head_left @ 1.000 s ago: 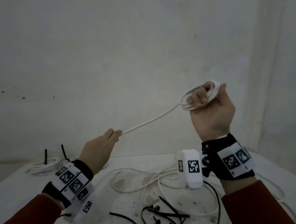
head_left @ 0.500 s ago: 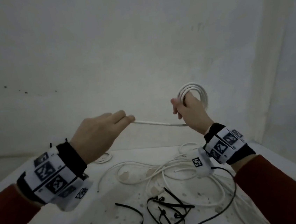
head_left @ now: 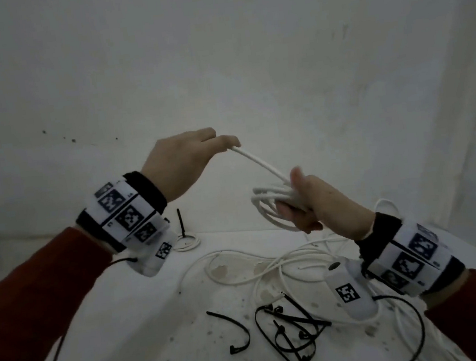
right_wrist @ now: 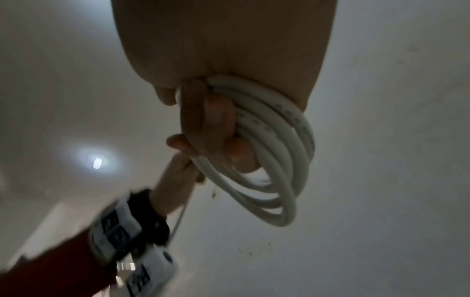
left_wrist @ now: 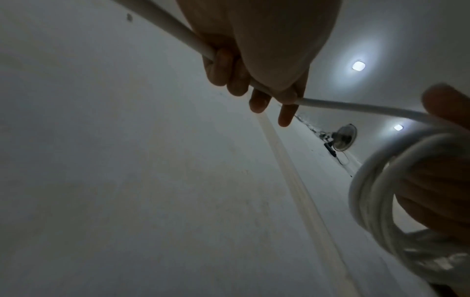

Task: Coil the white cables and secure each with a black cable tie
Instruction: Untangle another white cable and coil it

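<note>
Right hand [head_left: 318,204] lowered, coil [head_left: 271,206] now flat | left hand [head_left: 182,162] pinches white cable [head_left: 258,162] | left wrist view alone shows wall fan [left_wrist: 344,137]

**Both hands up off the table, both gripping**

Your left hand [head_left: 182,162] is raised highest, back of the hand toward you, fingers [left_wrist: 257,100] curled with the thumb pressing down, so it's pinching the white cable [head_left: 258,160]. Wrist bent a bit, forearm coming in from the near left in a red sleeve with a marker band on the wrist.

Your right hand [head_left: 318,201] sits lower and to the right, thumb sticking up, fingers [right_wrist: 218,120] curled through the coil [right_wrist: 277,152] and holding it. That forearm comes in from the near right, same sleeve and band.
</note>
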Available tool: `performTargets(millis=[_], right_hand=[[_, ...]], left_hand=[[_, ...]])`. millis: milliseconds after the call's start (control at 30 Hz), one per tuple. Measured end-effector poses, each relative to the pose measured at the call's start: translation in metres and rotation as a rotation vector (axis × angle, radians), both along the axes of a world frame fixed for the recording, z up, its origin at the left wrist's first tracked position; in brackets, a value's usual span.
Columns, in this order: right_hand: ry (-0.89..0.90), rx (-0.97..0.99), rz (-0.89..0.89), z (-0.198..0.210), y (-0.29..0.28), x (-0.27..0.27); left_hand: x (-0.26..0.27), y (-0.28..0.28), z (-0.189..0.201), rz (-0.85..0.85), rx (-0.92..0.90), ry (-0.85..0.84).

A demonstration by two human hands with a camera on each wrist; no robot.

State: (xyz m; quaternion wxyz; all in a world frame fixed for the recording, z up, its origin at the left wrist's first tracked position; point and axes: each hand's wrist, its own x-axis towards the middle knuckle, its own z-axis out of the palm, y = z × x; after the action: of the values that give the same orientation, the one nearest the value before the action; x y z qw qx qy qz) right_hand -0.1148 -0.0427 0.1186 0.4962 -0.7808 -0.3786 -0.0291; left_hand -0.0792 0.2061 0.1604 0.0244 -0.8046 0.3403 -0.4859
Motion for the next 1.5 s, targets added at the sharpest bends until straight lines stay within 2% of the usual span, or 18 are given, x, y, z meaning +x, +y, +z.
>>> performTargets(millis=[100, 167, 233, 333, 400, 533, 633, 700, 800, 867, 1033, 1133, 1200, 1300, 1433, 1500], right_hand=[[0.169, 0.364, 0.072, 0.009, 0.005, -0.004], [0.232, 0.590, 0.091, 0.016, 0.005, -0.005], [0.265, 0.749, 0.095, 0.022, 0.003, -0.004], [0.277, 0.932, 0.095, 0.025, -0.001, -0.004], [0.268, 1.049, 0.101, 0.026, -0.004, -0.003], [0.224, 1.169, 0.076, 0.026, -0.005, 0.007], [0.218, 1.138, 0.013, 0.021, 0.001, 0.019], [0.206, 1.030, -0.057, 0.015, 0.006, 0.026], [0.108, 0.687, -0.246, 0.007, 0.018, 0.029], [0.030, 0.469, -0.308, 0.000, 0.027, 0.028], [-0.129, 0.190, -0.272, -0.021, 0.048, 0.024], [-0.093, 0.115, -0.135, -0.031, 0.054, 0.017], [-0.003, 0.093, -0.087, -0.033, 0.053, 0.011], [0.121, 0.137, -0.019, -0.036, 0.049, 0.003], [0.309, 0.232, 0.105, -0.044, 0.047, -0.003], [0.347, 0.278, 0.070, -0.043, 0.045, -0.005]], left_hand=[[0.013, -0.011, -0.021, -0.174, -0.190, 0.206], [0.020, -0.018, -0.040, -0.196, -0.268, 0.285], [0.024, -0.023, -0.057, -0.138, -0.294, 0.323], [0.027, -0.027, -0.078, 0.057, -0.243, 0.445], [0.026, -0.027, -0.089, 0.125, -0.174, 0.401], [0.017, -0.030, -0.101, 0.112, 0.075, 0.060], [-0.004, -0.036, -0.095, 0.029, 0.190, -0.048], [-0.018, -0.039, -0.089, 0.019, 0.237, -0.103], [-0.033, -0.038, -0.077, 0.037, 0.284, -0.210], [-0.039, -0.035, -0.066, 0.021, 0.280, -0.302], [-0.043, -0.031, -0.054, -0.105, 0.190, -0.507], [-0.043, -0.029, -0.053, -0.109, 0.123, -0.529], [-0.042, -0.025, -0.051, -0.106, 0.053, -0.476], [-0.041, -0.017, -0.052, -0.113, -0.149, -0.308], [-0.042, -0.016, -0.057, -0.270, -0.360, 0.041], [-0.042, -0.023, -0.066, -0.385, -0.491, 0.257]])
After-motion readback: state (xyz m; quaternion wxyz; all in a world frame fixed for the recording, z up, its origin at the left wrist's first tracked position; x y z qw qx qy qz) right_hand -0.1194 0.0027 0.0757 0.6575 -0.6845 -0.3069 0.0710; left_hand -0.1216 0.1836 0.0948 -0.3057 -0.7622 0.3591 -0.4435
